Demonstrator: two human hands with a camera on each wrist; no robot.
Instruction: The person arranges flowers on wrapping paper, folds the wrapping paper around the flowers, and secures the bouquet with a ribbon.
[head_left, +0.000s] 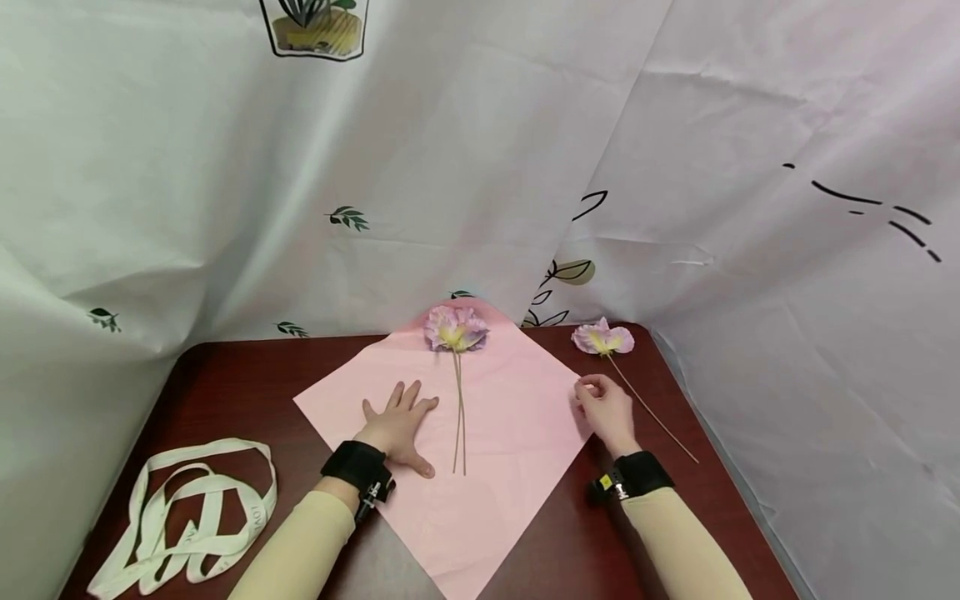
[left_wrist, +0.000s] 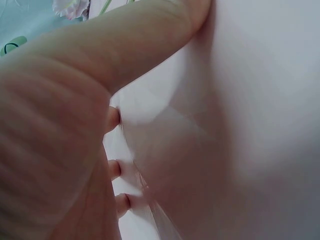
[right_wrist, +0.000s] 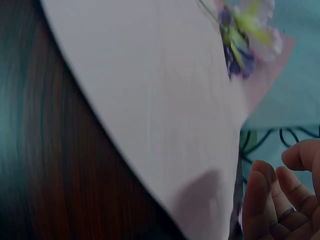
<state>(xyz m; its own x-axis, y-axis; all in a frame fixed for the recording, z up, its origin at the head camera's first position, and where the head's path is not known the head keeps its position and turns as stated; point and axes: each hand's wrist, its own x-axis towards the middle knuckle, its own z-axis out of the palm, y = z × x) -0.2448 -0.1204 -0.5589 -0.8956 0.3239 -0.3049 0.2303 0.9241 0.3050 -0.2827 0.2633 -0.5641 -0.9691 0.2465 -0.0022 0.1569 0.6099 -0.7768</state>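
A sheet of pink wrapping paper (head_left: 517,433) lies on the table, one corner toward the front. My left hand (head_left: 397,425) rests on its left part, fingers spread. In the left wrist view, the thumb (left_wrist: 145,40) and fingertips touch the paper. Flowers with pink-purple petals (head_left: 456,329) lie on the paper, their two thin stems (head_left: 460,417) running toward me. Beside the paper's right corner is my right hand (head_left: 607,412), fingers loosely bent. The right wrist view shows a gap between its thumb and fingers (right_wrist: 257,200), with no paper visible between them.
Another pink-purple flower (head_left: 602,339) lies on the table right of the paper, its long stem slanting toward the front right. A loosely looped white ribbon (head_left: 217,546) with lettering lies at the left on the dark red table (head_left: 232,383). Printed white cloth (head_left: 465,150) hangs behind.
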